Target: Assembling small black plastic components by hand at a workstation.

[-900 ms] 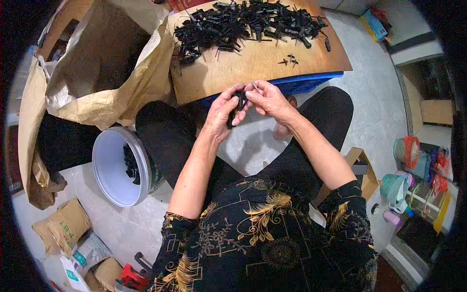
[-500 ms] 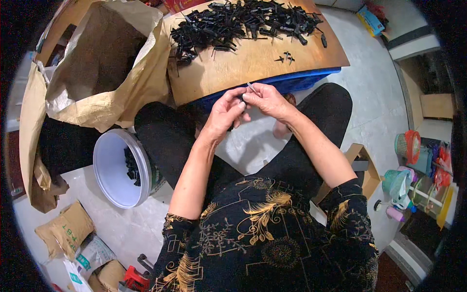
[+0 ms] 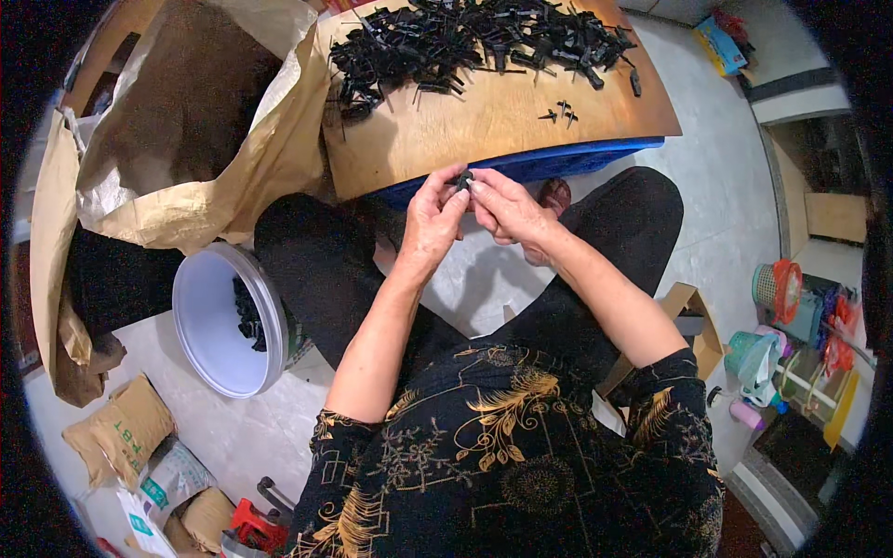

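At left, an open tan sack (image 3: 186,216) has an interior too dark to read. Below it stands a white bucket (image 3: 209,325) with black parts (image 3: 248,321) inside. At centre, the left hand (image 3: 434,219) pinches a small black piece (image 3: 465,179) at its fingertips, just off the near edge of the wooden worktop (image 3: 446,141). The right hand (image 3: 507,206) meets it, fingertips pressed to the piece. A slim pale rod that stuck up from the right hand a moment ago no longer shows, suggesting closer fitting or adjusting; whether it entered the piece is impossible to tell. Fingers hide most of the piece. On the worktop, the heap of black parts (image 3: 484,46) is cut off above; three small black parts (image 3: 566,113) lie nearer.
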{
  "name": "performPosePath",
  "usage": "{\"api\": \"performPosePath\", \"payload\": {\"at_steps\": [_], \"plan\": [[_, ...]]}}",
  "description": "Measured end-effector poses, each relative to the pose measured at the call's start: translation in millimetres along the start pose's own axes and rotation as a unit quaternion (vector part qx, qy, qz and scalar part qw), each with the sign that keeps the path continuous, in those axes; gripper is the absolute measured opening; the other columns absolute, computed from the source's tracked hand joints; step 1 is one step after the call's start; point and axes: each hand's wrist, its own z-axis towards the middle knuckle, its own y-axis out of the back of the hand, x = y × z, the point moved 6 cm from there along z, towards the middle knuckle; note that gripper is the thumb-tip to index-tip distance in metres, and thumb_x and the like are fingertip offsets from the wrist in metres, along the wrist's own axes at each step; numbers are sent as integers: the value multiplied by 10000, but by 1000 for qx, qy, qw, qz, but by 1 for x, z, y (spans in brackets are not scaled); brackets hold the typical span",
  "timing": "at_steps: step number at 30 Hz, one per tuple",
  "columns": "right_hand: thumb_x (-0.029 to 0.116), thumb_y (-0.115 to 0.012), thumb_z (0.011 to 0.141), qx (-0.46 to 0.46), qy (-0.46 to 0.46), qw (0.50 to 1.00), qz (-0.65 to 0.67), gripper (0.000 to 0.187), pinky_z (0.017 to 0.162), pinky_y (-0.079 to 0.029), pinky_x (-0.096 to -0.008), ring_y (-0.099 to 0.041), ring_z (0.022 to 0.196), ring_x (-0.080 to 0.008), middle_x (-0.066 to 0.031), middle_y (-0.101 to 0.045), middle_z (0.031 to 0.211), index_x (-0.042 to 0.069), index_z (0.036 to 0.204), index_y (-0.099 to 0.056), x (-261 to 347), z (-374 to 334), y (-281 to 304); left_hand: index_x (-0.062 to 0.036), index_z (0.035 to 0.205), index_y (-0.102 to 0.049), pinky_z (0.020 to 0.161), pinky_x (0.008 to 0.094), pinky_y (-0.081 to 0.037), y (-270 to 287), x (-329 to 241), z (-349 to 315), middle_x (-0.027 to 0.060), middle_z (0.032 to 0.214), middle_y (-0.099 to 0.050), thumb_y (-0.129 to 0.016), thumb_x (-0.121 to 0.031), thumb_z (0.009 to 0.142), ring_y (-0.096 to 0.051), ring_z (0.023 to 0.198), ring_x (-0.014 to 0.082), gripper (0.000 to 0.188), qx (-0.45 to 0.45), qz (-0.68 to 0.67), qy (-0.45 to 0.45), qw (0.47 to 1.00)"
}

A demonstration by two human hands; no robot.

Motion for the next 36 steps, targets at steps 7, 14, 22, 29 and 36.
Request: {"api": "performPosePath", "payload": {"at_steps": [7,14,22,29,36], "plan": [[282,-396,945,6,4,1000,-1,358,369,-224,-174,-284,439,-27,42,-374,591,94,1249,-378,0,4,-2,-44,1161,-500,408,186,-372,0,2,4,24,796,-588,-521,-66,858,-466,552,38,304,-33,6,4,999],[261,-393,947,0,-12,1000,24,315,361,-200,-182,-236,402,-26,58,-318,548,154,1242,-370,-2,8,-5,-19,1101,-544,533,226,-440,2,-4,6,8,784,-583,-552,-60,837,-503,594,76,267,-80,96,-145,981],[255,-390,948,-24,-53,998,1,264,352,-214,-189,-245,396,-34,61,-315,553,166,1196,-397,-5,16,-3,-42,1061,-547,669,308,-481,0,-10,8,168,866,-624,-530,-19,808,-629,778,210,255,-99,246,-200,943],[304,-434,929,22,-68,989,-132,310,369,-230,-163,-293,440,-13,63,-366,575,142,1193,-456,18,31,-2,-49,1128,-505,648,309,-488,10,1,18,146,907,-615,-500,-22,835,-627,770,199,294,-88,155,-137,974],[325,-607,803,-232,196,798,-520,423,646,-469,-345,-598,712,-231,-161,-616,810,23,1085,-516,93,105,98,-47,1169,-419,411,170,-382,16,3,19,65,803,-551,-485,-79,879,-604,659,130,299,-50,-287,57,955]]}}
